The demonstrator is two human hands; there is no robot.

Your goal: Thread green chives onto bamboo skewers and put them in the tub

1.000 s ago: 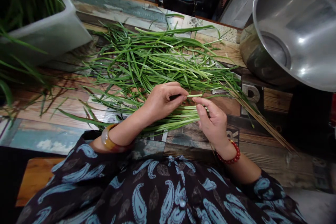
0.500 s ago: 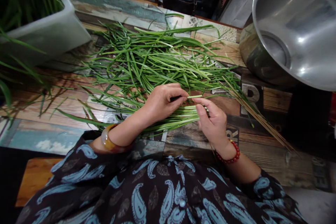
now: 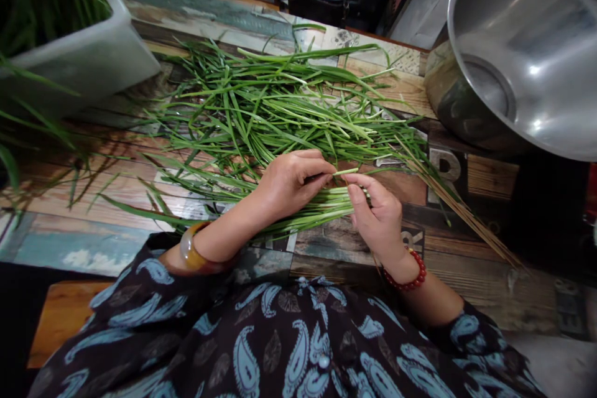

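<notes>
My left hand (image 3: 298, 181) pinches a garlic chive (image 3: 347, 171) between thumb and fingertips, its pale cut end pointing right. Opposite it, my right hand (image 3: 375, 211) is closed, thumb against forefinger, on a thin bamboo skewer (image 3: 375, 263); most of the skewer is hidden by the hand. Beneath both hands lies a bunch of garlic chives (image 3: 321, 208) with pale ends to the right. Just beyond them a larger loose pile of garlic chives (image 3: 280, 106) spreads over the table. The fingertips of the two hands are close together.
Several loose bamboo skewers (image 3: 459, 214) lie slantwise at the right. A big steel bowl (image 3: 441, 84) stands at the back right. At the back left is a white bin (image 3: 93, 65) full of long green leaves. The patterned wooden table (image 3: 489, 298) runs beneath everything.
Both hands keep almost the same place and grip. The chive's pale end has tilted up slightly.
</notes>
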